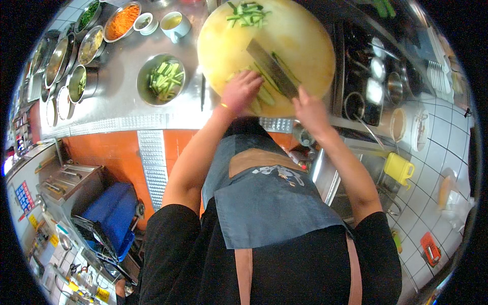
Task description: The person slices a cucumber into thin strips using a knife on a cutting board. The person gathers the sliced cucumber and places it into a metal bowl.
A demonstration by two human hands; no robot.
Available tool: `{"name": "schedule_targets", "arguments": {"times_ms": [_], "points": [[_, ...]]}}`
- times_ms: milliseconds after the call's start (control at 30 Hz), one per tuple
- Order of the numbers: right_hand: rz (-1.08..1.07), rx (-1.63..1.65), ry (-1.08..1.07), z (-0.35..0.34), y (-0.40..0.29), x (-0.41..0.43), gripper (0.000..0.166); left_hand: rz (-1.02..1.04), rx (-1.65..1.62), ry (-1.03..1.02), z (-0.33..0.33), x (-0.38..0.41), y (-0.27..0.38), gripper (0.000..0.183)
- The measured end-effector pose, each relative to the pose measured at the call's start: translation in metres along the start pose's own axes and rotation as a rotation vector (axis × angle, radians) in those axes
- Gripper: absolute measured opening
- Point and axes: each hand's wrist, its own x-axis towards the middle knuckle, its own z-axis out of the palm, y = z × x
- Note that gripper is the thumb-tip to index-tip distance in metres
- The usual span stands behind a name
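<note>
A large round cutting board (225,42) lies before me. My right hand (310,108) grips the handle of a cleaver (272,68), whose broad blade slants away to the upper left over the board. Long strips of green cucumber (286,68) lie along both sides of the blade. Bent fingers of my left hand (244,91) press on cucumber pieces (265,95) left of the blade; part of them is hidden under the hand. At the board's far edge sits a small heap of cut cucumber sticks (248,15).
A steel bowl (141,82) of cucumber sticks stands left of the board. Beyond it are a light blue mug (179,30), a small white cup (145,24), a bowl of shredded carrot (124,21) and several other bowls. A ladle (368,129) rests on the stove side at right.
</note>
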Motion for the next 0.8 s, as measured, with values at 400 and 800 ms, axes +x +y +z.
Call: {"name": "schedule_targets", "arguments": {"times_ms": [400, 800], "points": [[0.016, -0.017, -0.048, -0.005, -0.006, 0.000, 0.023, -0.021, -0.030, -0.077, 0.020, 0.004, -0.006, 0.027], [-0.024, -0.019, 0.138, 0.010, 0.006, 0.032, 0.028, -0.054, -0.062, 0.057, 0.024, 0.012, -0.002, 0.022]]}}
